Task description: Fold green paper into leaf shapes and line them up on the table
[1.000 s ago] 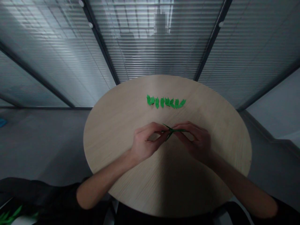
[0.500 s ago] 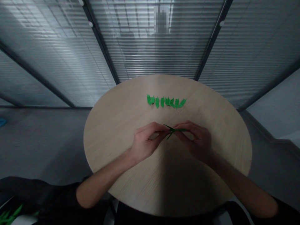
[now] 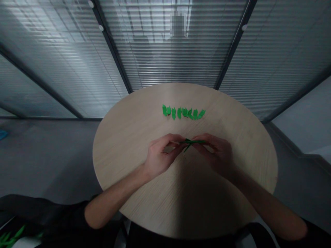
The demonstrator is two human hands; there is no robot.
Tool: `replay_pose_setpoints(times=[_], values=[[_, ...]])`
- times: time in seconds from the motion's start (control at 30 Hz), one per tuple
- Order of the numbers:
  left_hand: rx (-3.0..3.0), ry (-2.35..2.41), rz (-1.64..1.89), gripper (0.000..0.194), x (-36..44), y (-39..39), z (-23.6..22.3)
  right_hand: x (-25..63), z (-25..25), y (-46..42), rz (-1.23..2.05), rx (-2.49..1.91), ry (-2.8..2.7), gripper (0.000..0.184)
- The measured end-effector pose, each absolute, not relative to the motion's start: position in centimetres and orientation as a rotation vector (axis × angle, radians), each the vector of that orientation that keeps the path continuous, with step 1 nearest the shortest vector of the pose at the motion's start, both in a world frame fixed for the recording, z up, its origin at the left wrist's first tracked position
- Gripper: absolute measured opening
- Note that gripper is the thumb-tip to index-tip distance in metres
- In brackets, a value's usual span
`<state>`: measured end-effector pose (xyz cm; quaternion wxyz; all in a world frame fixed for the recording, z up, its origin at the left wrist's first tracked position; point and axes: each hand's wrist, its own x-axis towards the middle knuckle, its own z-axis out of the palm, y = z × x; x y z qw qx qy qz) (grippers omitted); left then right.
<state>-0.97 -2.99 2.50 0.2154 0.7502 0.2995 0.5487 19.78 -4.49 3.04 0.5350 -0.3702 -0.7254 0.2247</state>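
Observation:
My left hand [image 3: 161,153] and my right hand [image 3: 219,151] meet fingertip to fingertip above the middle of a round wooden table [image 3: 129,137]. Between them is a folded green paper piece [image 3: 192,141], seen edge-on, with thin points spreading toward the left. The fingers of both hands are pinched on it, the right on its flat end, the left at its split end. Beyond the hands, a row of several small green leaf-shaped paper pieces [image 3: 179,113] lies on the table. Fingertips hide part of the held piece.
Behind the table stand glass panels with blinds [image 3: 170,69] and dark frames. More green pieces [image 3: 12,236] show at the lower left, beside a dark-sleeved arm. On the grey floor at far left is a blue object [image 3: 3,134].
The upper point of the green paper piece has come down and lies flatter by my left fingertips. Both hands stay in nearly the same place.

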Motion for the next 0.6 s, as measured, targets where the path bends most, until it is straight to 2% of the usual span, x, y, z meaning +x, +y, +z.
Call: replay_pose_setpoints(times=[0.6], values=[[2.158, 0.822, 1.544, 0.008, -0.87, -3.11, 2.45, 19.80, 3.03, -4.63, 0.551, -0.852, -1.719, 0.007]])
